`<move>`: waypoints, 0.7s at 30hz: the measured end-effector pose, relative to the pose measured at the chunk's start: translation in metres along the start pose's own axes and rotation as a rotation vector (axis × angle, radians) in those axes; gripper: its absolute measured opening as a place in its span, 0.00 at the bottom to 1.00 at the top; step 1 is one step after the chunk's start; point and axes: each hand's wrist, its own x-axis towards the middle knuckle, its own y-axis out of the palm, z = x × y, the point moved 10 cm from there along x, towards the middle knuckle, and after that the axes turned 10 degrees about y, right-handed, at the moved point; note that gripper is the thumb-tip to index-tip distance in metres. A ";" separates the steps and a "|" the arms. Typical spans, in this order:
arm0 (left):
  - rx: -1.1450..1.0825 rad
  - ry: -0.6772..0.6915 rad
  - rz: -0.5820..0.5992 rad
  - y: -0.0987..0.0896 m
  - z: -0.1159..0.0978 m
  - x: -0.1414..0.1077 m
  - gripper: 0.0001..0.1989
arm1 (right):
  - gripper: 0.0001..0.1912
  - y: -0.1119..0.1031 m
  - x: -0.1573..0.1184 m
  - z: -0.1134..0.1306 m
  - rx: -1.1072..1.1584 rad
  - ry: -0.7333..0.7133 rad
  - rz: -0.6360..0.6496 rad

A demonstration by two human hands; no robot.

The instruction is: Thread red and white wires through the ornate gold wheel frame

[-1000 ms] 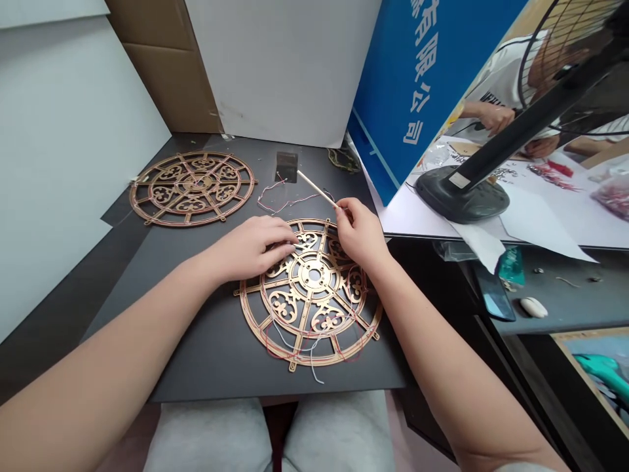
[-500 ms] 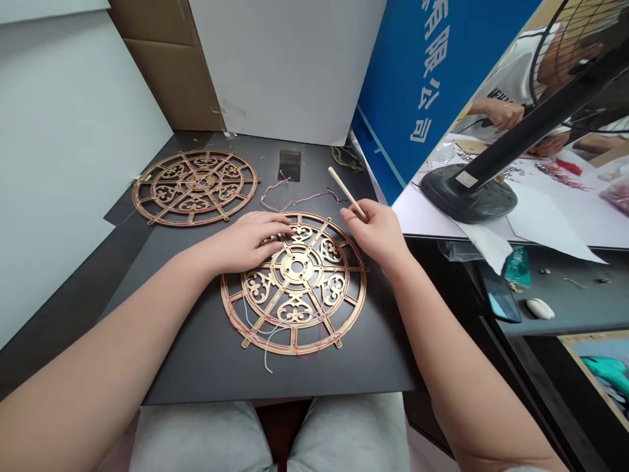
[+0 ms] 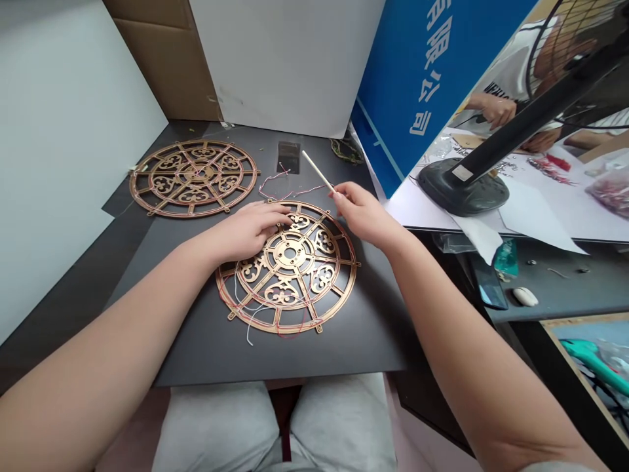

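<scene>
Left hand flat on gold fretwork wheel; right fingers pinch wooden stick.

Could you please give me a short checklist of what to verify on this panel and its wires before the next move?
Left hand resting flat on the gold-coloured fretwork wheel: ok.
Wooden stick pinched in the right hand's fingertips: ok.
Red and white wires kept within the wheel's rim: not ok, a white end trails out onto the black board.
Pink wire just above the wheel joined to it: cannot tell.
Second fretwork wheel lying apart from the first: ok.
</scene>
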 end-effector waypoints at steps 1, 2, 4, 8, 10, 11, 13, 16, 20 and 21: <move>0.011 0.000 0.001 0.000 0.000 0.000 0.24 | 0.13 -0.002 0.004 0.000 0.025 0.001 -0.057; 0.019 -0.001 0.003 0.000 -0.001 0.001 0.24 | 0.16 -0.006 0.005 0.001 0.069 -0.026 -0.134; 0.025 -0.005 0.013 0.001 -0.001 0.001 0.24 | 0.26 -0.015 0.000 0.005 0.171 -0.121 -0.276; 0.028 -0.025 0.030 0.002 -0.001 0.001 0.26 | 0.22 -0.020 -0.010 0.004 0.331 -0.261 -0.291; 0.027 -0.033 0.030 0.002 -0.001 0.001 0.26 | 0.19 -0.022 -0.012 0.003 0.454 -0.327 -0.244; 0.027 -0.032 0.019 0.000 -0.002 0.001 0.25 | 0.19 -0.023 -0.012 0.002 0.506 -0.344 -0.234; 0.033 -0.010 -0.041 -0.007 -0.009 0.003 0.22 | 0.16 -0.024 -0.011 -0.002 0.555 -0.330 -0.249; 0.044 0.032 -0.155 -0.023 -0.029 0.003 0.16 | 0.16 -0.018 -0.009 -0.008 0.504 -0.261 -0.315; -0.006 0.030 -0.087 -0.017 -0.062 0.007 0.15 | 0.20 -0.005 -0.006 -0.011 0.346 -0.219 -0.341; -0.004 0.022 -0.058 -0.012 -0.069 0.008 0.15 | 0.20 -0.002 -0.005 -0.010 0.315 -0.228 -0.338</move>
